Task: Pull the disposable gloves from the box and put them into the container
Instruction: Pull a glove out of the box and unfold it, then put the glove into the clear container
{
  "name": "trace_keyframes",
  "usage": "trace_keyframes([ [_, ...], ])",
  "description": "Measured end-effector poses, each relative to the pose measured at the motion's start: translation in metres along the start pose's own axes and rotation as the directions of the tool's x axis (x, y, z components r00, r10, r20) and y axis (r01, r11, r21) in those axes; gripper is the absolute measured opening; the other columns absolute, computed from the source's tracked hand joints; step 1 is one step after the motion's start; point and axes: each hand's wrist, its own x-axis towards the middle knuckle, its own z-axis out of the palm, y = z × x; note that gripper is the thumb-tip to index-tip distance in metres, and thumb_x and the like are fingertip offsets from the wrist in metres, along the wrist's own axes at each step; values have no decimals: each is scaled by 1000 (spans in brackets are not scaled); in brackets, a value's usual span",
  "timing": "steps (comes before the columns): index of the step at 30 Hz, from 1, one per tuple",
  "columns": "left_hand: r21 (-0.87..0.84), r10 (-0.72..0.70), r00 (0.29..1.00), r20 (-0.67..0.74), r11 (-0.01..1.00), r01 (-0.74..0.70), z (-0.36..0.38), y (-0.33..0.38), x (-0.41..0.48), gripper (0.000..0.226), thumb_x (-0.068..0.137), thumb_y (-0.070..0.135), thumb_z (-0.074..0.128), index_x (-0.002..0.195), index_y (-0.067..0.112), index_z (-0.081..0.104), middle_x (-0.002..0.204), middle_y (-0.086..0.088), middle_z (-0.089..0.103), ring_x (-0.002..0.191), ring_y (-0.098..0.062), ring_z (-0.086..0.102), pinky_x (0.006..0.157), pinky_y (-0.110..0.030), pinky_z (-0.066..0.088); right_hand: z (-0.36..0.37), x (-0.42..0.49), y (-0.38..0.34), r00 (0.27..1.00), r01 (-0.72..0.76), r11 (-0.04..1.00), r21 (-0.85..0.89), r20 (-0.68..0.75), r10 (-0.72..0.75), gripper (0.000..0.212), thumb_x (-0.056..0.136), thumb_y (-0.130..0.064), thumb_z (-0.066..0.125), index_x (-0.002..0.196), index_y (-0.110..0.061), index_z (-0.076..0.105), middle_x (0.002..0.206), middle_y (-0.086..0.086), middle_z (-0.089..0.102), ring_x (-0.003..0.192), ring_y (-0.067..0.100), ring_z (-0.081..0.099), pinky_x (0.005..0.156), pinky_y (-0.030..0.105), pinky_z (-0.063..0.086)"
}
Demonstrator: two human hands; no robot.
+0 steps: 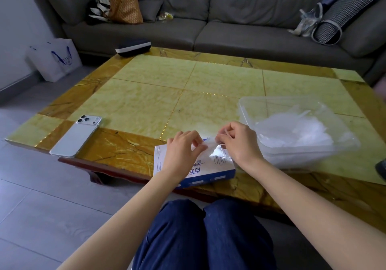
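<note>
Left hand [183, 147] and right hand [240, 142] pinching a clear glove [216, 150] over the box [200, 174]; container [248, 106] just right of the grip, phone [77, 137] well left

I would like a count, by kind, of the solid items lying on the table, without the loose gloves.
Phone: 1
Glove box: 1
Clear container: 1
Dark zip case: 1
Total: 4
A dark thing cut off at the right edge is left out.
</note>
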Motion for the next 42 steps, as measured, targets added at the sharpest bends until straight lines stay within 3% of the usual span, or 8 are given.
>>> trace_keyframes([
  [5,14,-71,997,37,997,70,-4,-10,-6,15,85,23,66,81,23,52,75,17,50,84,-11,49,80,-31,36,10,3,6,1000,-16,999,-51,-18,16,12,90,3,53,81,-3,58,76,-3,59,74,17,64,72,34,58],
  [8,2,-70,996,54,998,70,-3,-14,-11,12,86,17,63,83,22,52,81,12,52,86,-15,53,83,-35,44,11,1,10,999,-30,999,-19,39,31,4,92,-8,57,93,-5,59,85,-1,62,79,18,64,75,33,56],
  [11,24,-14,999,51,1000,13,-1,-15,-19,2,93,21,55,94,21,54,92,11,53,94,-15,53,87,-31,37,8,-1,11,989,19,988,-156,150,5,17,87,-26,66,98,-13,64,90,-6,60,81,11,58,67,17,42],
  [15,174,-10,995,104,985,-9,-2,-16,-33,31,96,39,45,123,23,46,121,11,52,115,-12,42,97,-28,25,6,1,14,978,69,978,-196,205,-28,10,83,-18,71,80,-9,68,75,-5,63,62,1,53,63,17,41],
  [20,373,-15,963,267,924,-89,-6,-27,-42,71,85,63,49,142,25,29,144,10,38,135,-13,26,111,-39,18,4,3,5,988,102,975,-196,131,-77,9,87,-17,67,79,-13,68,75,-5,62,70,5,54,62,14,39],
  [25,390,-6,952,307,913,-120,-6,-32,-34,79,82,63,53,146,28,22,144,7,38,137,-15,23,109,-40,21,0,10,-11,990,139,970,-200,60,-130,9,91,-13,61,82,-12,63,75,-8,56,68,1,52,64,15,45],
  [31,399,-6,943,334,907,-136,-3,-32,-23,75,83,62,53,143,25,30,138,4,42,131,-18,28,105,-38,28,-19,26,-26,990,129,977,-173,-36,-137,9,92,-8,58,88,-4,65,79,-2,57,77,19,61,78,41,55],
  [42,381,-66,936,347,922,-76,-3,-25,-10,72,84,58,56,142,20,38,123,-6,36,115,-24,34,104,-38,30,-40,39,-38,962,180,963,-202,-166,-215,8,94,-9,55,93,-4,62,87,2,58,81,20,61,76,41,56],
])
